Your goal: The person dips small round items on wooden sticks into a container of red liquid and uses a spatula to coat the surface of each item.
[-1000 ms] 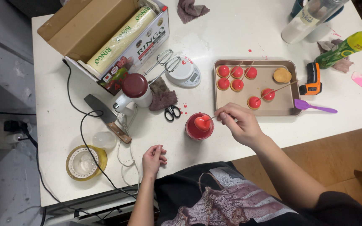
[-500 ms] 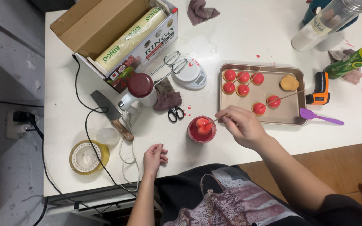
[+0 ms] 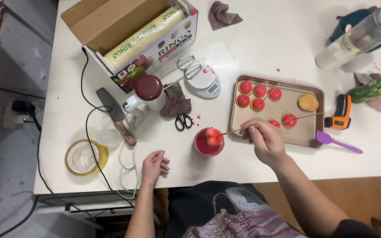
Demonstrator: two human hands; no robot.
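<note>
left hand [image 3: 154, 164] just rests loosely curled on the table edge, holding nothing. right hand [image 3: 264, 140] pinches a skewer [image 3: 231, 132] with a red-coated ball [image 3: 213, 137] right over the cup of red glaze [image 3: 208, 144]. looks like mid-dip; it'd need a steady lift over to the tray [image 3: 307, 132] with the other glazed balls [image 3: 255, 97]

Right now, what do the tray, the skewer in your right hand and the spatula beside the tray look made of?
Tray: dull brushed metal, rolled rim. Skewer in the right hand: thin pale stick, probably bamboo or wood. Spatula: matte purple, likely silicone or plastic.
</note>
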